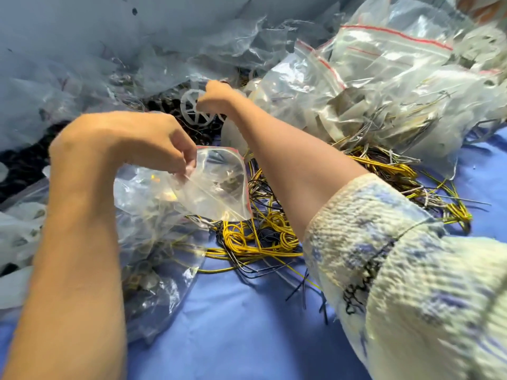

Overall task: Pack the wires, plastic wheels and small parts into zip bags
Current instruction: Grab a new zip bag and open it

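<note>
Our left hand (153, 141) pinches the near lip of a small zip bag (216, 185) between thumb and fingertips. The bag's red-edged mouth gapes toward three o'clock, and a tangle of yellow and black wires (260, 237) lies just beneath it at six o'clock. Our right hand (216, 96) reaches out at twelve o'clock from the bag, fingers curled on the rim of a white plastic wheel (192, 111) that lies among dark parts. To do this step well, we judge that we should lift the wheel straight clear so no wire loop snags on its spokes. We should also keep the bag's mouth pulled wide and tilted upward, then feed the wheel in edge first rather than flat. The packed bags (384, 78) at two o'clock lie well apart on the blue cloth (247, 325) and should not get in our way.
</note>
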Motion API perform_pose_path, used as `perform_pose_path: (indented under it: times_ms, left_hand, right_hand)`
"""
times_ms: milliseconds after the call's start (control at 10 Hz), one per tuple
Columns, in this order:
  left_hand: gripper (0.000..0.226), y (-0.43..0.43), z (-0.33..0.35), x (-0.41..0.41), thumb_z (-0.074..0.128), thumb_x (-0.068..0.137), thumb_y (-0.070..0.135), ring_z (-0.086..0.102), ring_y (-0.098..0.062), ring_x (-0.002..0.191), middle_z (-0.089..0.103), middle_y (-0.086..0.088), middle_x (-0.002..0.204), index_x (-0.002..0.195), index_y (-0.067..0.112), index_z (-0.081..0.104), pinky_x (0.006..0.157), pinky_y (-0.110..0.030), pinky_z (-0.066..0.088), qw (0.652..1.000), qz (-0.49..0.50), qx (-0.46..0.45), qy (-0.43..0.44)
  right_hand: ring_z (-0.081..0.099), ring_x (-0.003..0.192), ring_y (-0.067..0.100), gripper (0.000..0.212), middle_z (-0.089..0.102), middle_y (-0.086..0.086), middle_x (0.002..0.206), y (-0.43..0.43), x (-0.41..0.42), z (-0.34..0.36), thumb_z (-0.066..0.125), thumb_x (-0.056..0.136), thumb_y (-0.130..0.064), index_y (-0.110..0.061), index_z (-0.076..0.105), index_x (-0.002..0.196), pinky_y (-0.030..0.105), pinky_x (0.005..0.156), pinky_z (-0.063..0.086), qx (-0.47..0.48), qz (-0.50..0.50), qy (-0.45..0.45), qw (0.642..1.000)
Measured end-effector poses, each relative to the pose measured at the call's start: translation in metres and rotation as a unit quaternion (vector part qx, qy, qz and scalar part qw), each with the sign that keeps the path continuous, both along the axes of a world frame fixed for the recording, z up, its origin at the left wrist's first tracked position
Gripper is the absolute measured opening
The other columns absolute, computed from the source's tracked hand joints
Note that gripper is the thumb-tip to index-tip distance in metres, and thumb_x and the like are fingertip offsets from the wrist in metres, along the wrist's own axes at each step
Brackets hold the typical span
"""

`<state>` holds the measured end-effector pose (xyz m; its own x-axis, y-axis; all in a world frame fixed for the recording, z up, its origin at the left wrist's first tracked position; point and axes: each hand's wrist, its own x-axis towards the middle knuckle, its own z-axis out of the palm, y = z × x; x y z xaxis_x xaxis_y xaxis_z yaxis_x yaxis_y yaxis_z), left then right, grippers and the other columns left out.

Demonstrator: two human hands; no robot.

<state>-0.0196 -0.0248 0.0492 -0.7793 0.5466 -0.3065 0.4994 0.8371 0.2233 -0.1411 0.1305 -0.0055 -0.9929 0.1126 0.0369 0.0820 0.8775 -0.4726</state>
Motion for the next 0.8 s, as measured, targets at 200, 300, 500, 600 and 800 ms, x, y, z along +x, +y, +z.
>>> perform_pose_path:
  times_ms: [200,300,500,600,800]
  left_hand:
    - [0.01,-0.005,0.001,-0.006,0.069,0.069,0.026,0.041,-0.012,0.051,0.051,0.011,0.047,0.061,0.032,0.066,0.057,-0.027,0.033,0.999,-0.038,0.003,-0.008]
    - [0.017,-0.008,0.002,-0.008,0.068,0.074,0.022,0.038,-0.006,0.045,0.049,0.011,0.045,0.062,0.033,0.064,0.058,-0.028,0.033,0.998,-0.052,0.016,-0.013]
    - [0.011,-0.004,0.003,-0.004,0.071,0.065,0.029,0.041,-0.017,0.052,0.048,0.01,0.045,0.065,0.024,0.062,0.057,-0.029,0.035,0.998,-0.054,0.025,-0.029]
    - [0.023,-0.004,0.003,-0.004,0.077,0.072,0.024,0.045,-0.013,0.051,0.05,0.013,0.041,0.056,0.027,0.061,0.053,-0.025,0.035,0.997,-0.062,0.035,-0.017]
    - [0.009,0.0,0.003,-0.008,0.06,0.051,0.041,0.047,0.005,0.037,0.054,0.02,0.045,0.053,0.05,0.06,0.048,-0.02,0.034,0.992,-0.11,0.043,-0.051]
  right_hand:
    - [0.058,0.094,0.023,0.024,0.062,0.011,0.098,0.003,0.003,0.0,0.06,0.083,-0.024,-0.007,0.062,0.099,0.026,0.069,0.043,-0.01,-0.019,0.049,0.999]
    - [0.054,0.075,0.016,0.023,0.058,0.007,0.076,0.004,0.026,0.02,0.065,0.082,-0.029,-0.008,0.062,0.073,0.025,0.058,0.038,-0.03,-0.011,0.119,0.992]
    - [0.05,0.063,0.013,0.038,0.051,0.005,0.072,-0.002,0.113,0.066,0.064,0.083,-0.027,0.009,0.065,0.094,0.028,0.054,0.047,-0.107,0.065,0.155,0.98]
    - [0.059,0.059,0.008,0.02,0.058,-0.005,0.068,-0.001,0.144,0.077,0.059,0.086,-0.033,-0.015,0.06,0.076,0.021,0.053,0.056,-0.087,0.059,0.124,0.987]
    - [0.056,0.078,0.01,0.019,0.052,0.002,0.094,0.01,0.169,0.073,0.038,0.101,-0.031,-0.015,0.048,0.099,0.027,0.07,0.058,-0.095,0.089,0.02,0.991]
